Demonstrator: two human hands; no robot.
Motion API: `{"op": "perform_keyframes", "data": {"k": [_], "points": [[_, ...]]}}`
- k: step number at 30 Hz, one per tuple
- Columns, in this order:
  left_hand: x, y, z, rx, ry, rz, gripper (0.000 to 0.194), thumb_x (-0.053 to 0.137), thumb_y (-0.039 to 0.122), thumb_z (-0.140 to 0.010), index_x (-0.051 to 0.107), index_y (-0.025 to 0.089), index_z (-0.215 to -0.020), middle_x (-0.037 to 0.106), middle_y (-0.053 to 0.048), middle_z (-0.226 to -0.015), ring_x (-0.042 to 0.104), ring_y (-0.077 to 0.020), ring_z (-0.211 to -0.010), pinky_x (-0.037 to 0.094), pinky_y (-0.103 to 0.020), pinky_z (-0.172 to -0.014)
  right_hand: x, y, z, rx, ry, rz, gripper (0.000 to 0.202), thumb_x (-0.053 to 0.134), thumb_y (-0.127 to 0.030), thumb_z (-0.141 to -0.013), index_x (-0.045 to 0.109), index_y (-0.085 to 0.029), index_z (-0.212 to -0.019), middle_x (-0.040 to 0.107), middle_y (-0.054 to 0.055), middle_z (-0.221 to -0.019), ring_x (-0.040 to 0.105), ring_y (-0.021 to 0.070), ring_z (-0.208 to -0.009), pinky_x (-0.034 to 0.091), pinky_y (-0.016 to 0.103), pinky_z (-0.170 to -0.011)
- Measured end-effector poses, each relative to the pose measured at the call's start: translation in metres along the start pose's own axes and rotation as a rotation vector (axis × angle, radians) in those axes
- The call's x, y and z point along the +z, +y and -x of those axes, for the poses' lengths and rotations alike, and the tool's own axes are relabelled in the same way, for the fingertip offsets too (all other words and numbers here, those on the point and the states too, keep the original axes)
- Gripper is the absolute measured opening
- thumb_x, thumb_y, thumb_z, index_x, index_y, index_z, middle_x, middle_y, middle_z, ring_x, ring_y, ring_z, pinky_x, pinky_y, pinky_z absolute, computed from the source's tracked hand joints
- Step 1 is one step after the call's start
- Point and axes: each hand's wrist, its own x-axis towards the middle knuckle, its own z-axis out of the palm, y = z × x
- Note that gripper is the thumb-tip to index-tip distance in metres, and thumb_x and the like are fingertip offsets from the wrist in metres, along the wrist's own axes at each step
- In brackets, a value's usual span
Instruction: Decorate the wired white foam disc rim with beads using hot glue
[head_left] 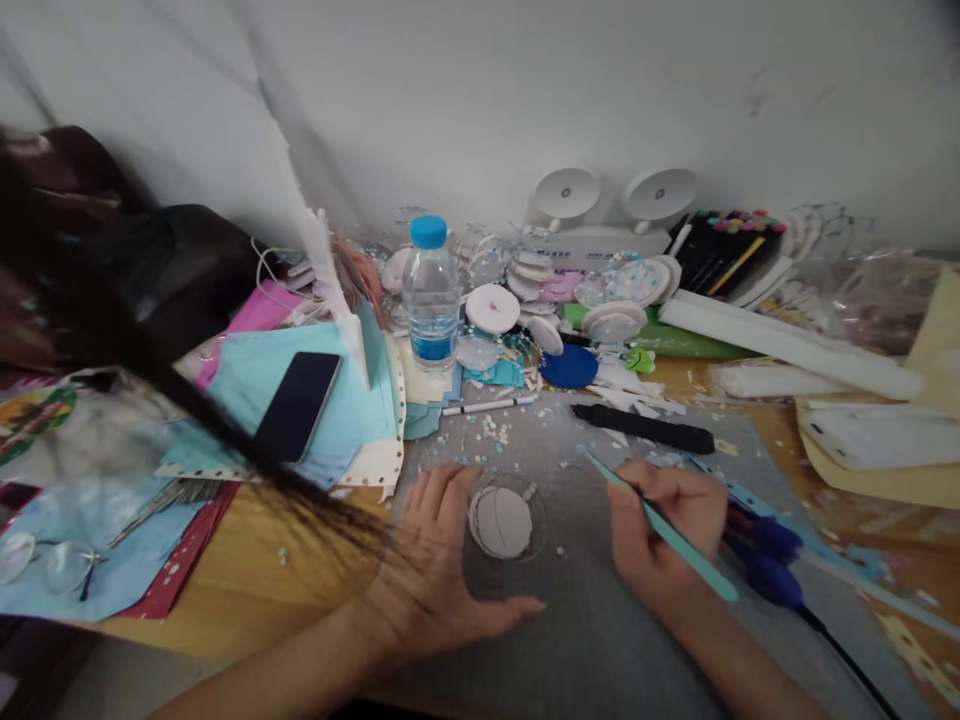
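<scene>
My left hand [439, 560] lies on the grey mat [574, 640], fingers stretched forward and thumb out to the side. Just right of its fingers is a clear round disc with a smaller white paper circle [501, 522] on it; a thin curved line crosses the paper. In my right hand [667, 525] a pair of teal tweezers [686, 550] is gripped, its thin tip pointing up and left, away from the paper circle. Small pale paper bits [493, 432] are scattered on the mat beyond the disc.
A water bottle [431, 295] stands at the back among stacked white discs [493, 308]. A black pen [645, 428] lies beyond my right hand, a blue glue gun [772, 560] to its right. The phone [298, 405] rests on light blue paper [240, 370]. Dark hair strands cross the left side.
</scene>
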Motion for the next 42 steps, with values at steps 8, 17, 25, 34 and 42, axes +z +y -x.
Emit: {"op": "perform_keyframes", "data": {"k": [8, 17, 25, 34, 42], "points": [[0.01, -0.016, -0.026, 0.162, -0.224, -0.045, 0.058, 0.074, 0.04, -0.066, 0.052, 0.016, -0.114, 0.062, -0.012, -0.112, 0.053, -0.0332, -0.105, 0.042, -0.053, -0.091, 0.002, 0.0, 0.015, 0.287, 0.095, -0.242, 0.018, 0.052, -0.017, -0.087, 0.037, -0.026, -0.084, 0.036, -0.005, -0.063, 0.036, 0.0125, -0.05, 0.028, 0.026, -0.042], [0.0, -0.034, -0.02, 0.412, -0.161, 0.44, 0.085, 0.074, 0.021, -0.07, 0.023, 0.026, -0.138, 0.056, -0.012, -0.125, 0.055, -0.0246, -0.115, 0.048, -0.04, -0.096, 0.003, -0.02, 0.015, 0.458, 0.028, -0.472, 0.017, 0.045, -0.018, -0.09, 0.035, -0.026, -0.078, 0.033, -0.005, -0.06, 0.034, 0.012, -0.049, 0.031, 0.022, -0.041], [-0.006, -0.035, -0.022, 0.516, -0.133, 0.444, 0.091, 0.071, 0.017, -0.072, 0.017, 0.029, -0.143, 0.06, -0.014, -0.123, 0.059, -0.0272, -0.112, 0.052, -0.046, -0.088, 0.004, -0.032, 0.016, 0.325, -0.094, -0.461, 0.018, 0.043, -0.018, -0.09, 0.031, -0.026, -0.079, 0.027, -0.006, -0.059, 0.033, 0.0117, -0.049, 0.031, 0.021, -0.04], [-0.003, -0.037, -0.021, 0.574, -0.102, 0.413, 0.092, 0.072, 0.016, -0.071, 0.017, 0.024, -0.144, 0.06, -0.016, -0.125, 0.06, -0.0257, -0.112, 0.05, -0.046, -0.093, 0.004, -0.043, 0.005, 0.265, -0.156, -0.335, 0.023, 0.046, -0.02, -0.089, 0.028, -0.026, -0.077, 0.023, -0.006, -0.056, 0.029, 0.0109, -0.045, 0.029, 0.024, -0.04], [-0.004, -0.037, -0.021, 0.593, -0.099, 0.372, 0.09, 0.072, 0.022, -0.071, 0.019, 0.025, -0.143, 0.062, -0.016, -0.121, 0.062, -0.0266, -0.109, 0.053, -0.045, -0.087, -0.001, -0.041, 0.005, 0.199, -0.293, -0.215, 0.03, 0.04, -0.016, -0.09, 0.022, -0.022, -0.068, 0.023, -0.005, -0.054, 0.03, 0.0111, -0.046, 0.028, 0.026, -0.04]]}}
